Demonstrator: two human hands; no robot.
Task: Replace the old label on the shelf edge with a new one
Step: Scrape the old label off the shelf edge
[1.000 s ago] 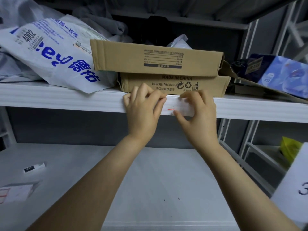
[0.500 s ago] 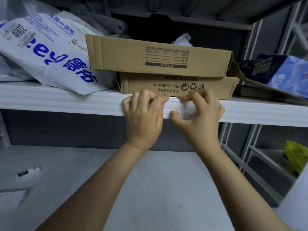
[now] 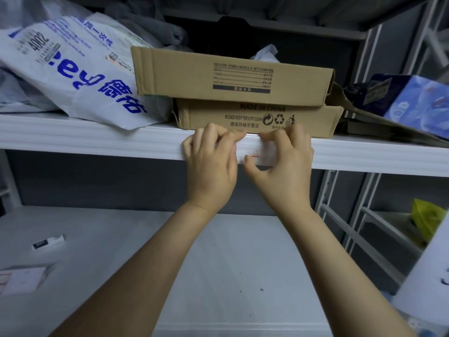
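Label (image 3: 257, 152), white w/ red mark, on shelf edge (image 3: 97, 139) at frame centre, btwn the hands. Right hand (image 3: 286, 166): fingers curled over its top, thumb under its bottom edge, pinching it. Left hand (image 3: 210, 164): fingers curled at label's left end; grip can't be told. Prob best: lift a corner w/ a nail, peel slow & low to avoid tearing. Cardboard boxes (image 3: 230, 76) just above.

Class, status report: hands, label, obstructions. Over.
Left hand, right hand: fingertips curled onto white paper label on white shelf edge. Label not yet off. Brown cardboard boxes stacked close above.
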